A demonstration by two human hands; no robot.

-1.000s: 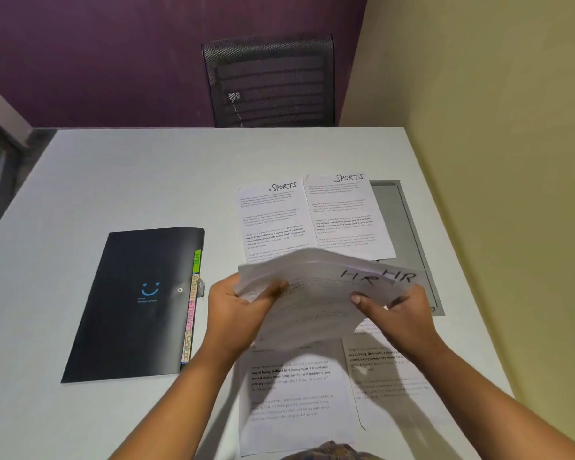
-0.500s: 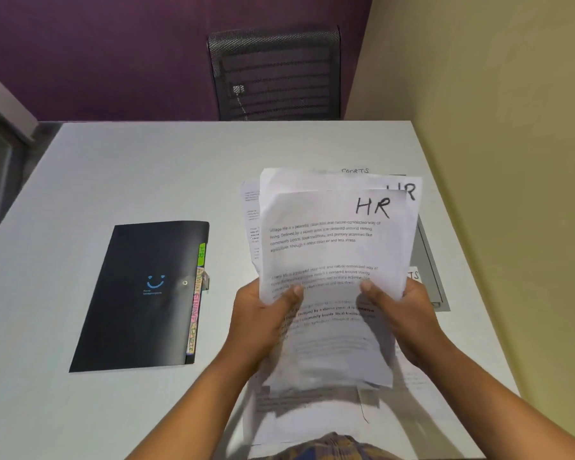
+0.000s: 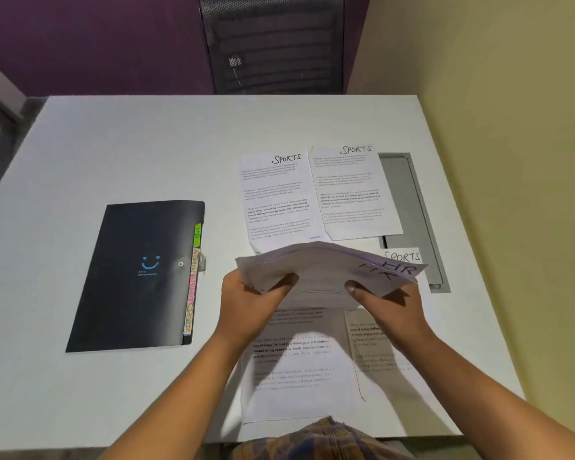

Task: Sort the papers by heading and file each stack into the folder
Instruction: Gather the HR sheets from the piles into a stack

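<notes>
Both hands held a small stack of HR papers (image 3: 319,267) above the near middle of the white worktop (image 3: 146,144). The stack was tipped almost flat, with 2 handwritten "HR" headings showing at its far right corner. The left hand (image 3: 249,303) had its grip closed on the stack's left edge, thumb on top and fingers underneath. The right hand (image 3: 389,310) gripped the right side the same way, thumb pressed on the top sheet. Below the stack, 2 printed sheets (image 3: 296,376) lay flat side by side at the near edge of the worktop, their headings hidden by the stack and hands. Beyond the stack, 2 SPORTS sheets (image 3: 279,200) lay flat next to each other with their edges touching. The corner of another SPORTS sheet (image 3: 402,257) showed just past the stack's right end, lying over a grey recess (image 3: 412,210) set into the worktop. The black folder (image 3: 140,277) lay shut to the left, apart from all the papers, with a blue smile mark on its cover and coloured tabs (image 3: 193,283) along its right edge. A dark mesh chair (image 3: 273,44) stood at the far side of the worktop.
</notes>
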